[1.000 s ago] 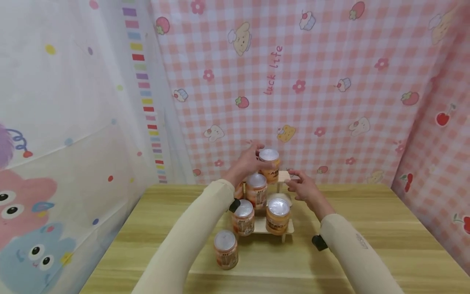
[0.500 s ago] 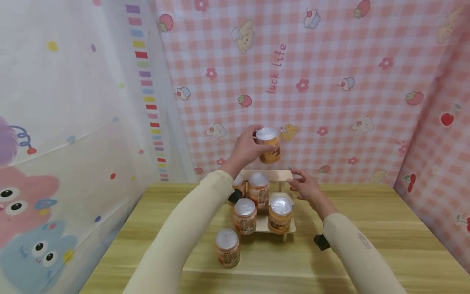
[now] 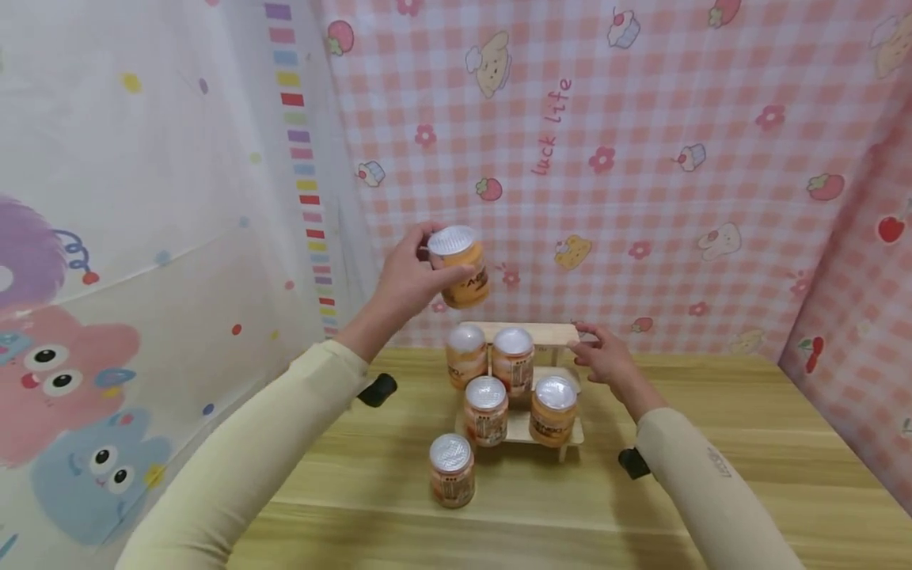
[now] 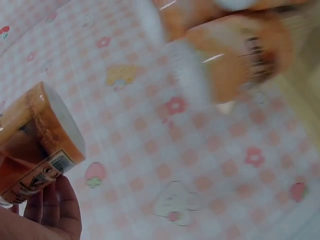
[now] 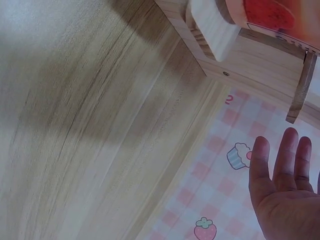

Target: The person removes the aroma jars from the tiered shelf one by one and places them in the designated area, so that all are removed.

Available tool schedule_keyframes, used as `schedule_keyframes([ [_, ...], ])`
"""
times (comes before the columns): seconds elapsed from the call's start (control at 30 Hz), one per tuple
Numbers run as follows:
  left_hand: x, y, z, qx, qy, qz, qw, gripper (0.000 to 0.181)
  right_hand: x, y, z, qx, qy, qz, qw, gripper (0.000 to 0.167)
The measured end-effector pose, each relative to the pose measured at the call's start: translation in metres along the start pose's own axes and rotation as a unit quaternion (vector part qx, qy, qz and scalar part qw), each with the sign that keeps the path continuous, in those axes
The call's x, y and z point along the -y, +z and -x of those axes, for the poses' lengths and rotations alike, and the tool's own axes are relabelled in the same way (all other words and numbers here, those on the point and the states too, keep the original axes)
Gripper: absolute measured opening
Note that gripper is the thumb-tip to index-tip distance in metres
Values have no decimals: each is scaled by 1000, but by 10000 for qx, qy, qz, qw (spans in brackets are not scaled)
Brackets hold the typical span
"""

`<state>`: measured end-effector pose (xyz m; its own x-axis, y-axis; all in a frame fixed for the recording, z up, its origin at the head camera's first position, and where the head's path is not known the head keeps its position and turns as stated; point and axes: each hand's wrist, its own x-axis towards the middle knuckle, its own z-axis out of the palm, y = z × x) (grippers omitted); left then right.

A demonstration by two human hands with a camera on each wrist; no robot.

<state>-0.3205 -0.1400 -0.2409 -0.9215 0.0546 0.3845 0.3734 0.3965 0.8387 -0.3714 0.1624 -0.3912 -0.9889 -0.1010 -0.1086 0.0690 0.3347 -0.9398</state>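
Fingers of the left hand point(image 3: 409, 279) are wrapped round an orange jar point(image 3: 466, 257), thumb across its near side; it's up in the air above the left end of the little wooden stand point(image 3: 541, 333), silver lid up and leaning a bit; I'd guess the side grip is because the body is easy to get round. Right hand point(image 3: 609, 364) is at the stand's right end with fingers fairly straight; can't tell if they actually touch the top shelf, but it looks like a hand put there for steadying; no jar in that one.

Other jars: two, one at point(image 3: 466, 356) and its neighbour point(image 3: 513, 360), look to be on the stand's middle step, left side; one jar point(image 3: 487, 416) is left on the lower step, another point(image 3: 553, 416) right, spaced apart; steps probably let every lid show. One more jar point(image 3: 452, 475) stands upright on the bench point(image 3: 370, 483), in front of the stand and off to its left.

Bench is light wood grain under the stand; pink checked cloth point(image 3: 655, 198) hangs behind the stand, strawberries and cupcakes all over; white dotted cloth point(image 3: 171, 206) with cartoon monsters to the stand's left.
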Motion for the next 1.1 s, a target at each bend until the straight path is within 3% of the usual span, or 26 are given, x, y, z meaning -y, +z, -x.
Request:
schedule_keyframes([
  [0.2,37,-28,44,92,-314,32,9995,68,5,0,-1,46,37,-29,10000,57],
  [0.37,76,-48,80,157,-640,-150,9977,74,9,5,-5,114,41,-151,9998,58],
  [0.5,109,-55,104,215,-638,-412,9969,72,9,7,-6,120,107,-164,9997,56],
  [0.63,138,-51,125,250,-717,-461,9961,70,8,7,-5,82,113,-110,9998,56],
  [0.8,168,-36,146,352,-995,-301,9940,70,5,6,-2,26,125,-74,9999,57],
  [1.1,195,-13,165,522,-1122,-168,9922,71,-1,0,1,-67,56,-10,10000,57],
])
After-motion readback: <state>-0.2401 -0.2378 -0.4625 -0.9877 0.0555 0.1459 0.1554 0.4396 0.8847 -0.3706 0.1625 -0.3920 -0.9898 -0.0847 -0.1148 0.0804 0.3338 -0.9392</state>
